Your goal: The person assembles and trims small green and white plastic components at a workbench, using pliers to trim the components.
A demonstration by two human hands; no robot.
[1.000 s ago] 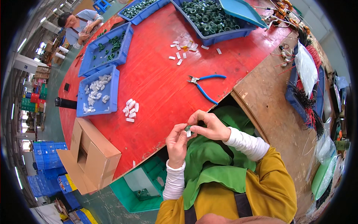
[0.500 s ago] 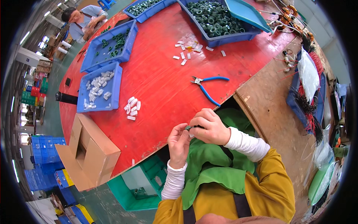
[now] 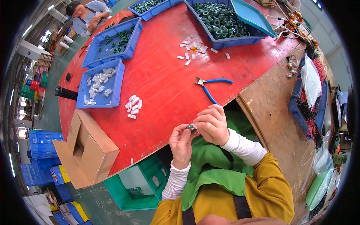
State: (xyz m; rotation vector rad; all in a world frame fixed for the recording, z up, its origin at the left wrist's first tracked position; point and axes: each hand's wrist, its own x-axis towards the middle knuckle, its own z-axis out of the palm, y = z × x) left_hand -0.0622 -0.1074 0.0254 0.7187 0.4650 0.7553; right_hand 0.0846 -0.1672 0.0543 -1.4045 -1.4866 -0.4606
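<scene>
My left hand (image 3: 180,146) pinches a small dark green ring (image 3: 191,128) between thumb and fingertips, just off the near edge of the red tabletop. Beside it, my right hand (image 3: 213,125) has its fingers closed together right at the ring's side. A pale bit shows by those fingertips, too small to name. Beyond the right hand lies a pair of cutting pliers (image 3: 204,81) with blue handles, its jaws apart. Several white pieces (image 3: 133,106) are heaped to the left on the table.
Blue trays hold green rings (image 3: 221,20) and white pieces (image 3: 100,85). A cardboard box (image 3: 92,152) stands at the table's left edge, above a green crate (image 3: 123,200). Wires (image 3: 313,108) fill a tray at right. A person (image 3: 90,17) sits far left.
My right hand has risen slightly and its fingers have straightened somewhat. The green ring, mostly hidden before, now shows more fully in my left fingertips. The whole view has shifted a little.
</scene>
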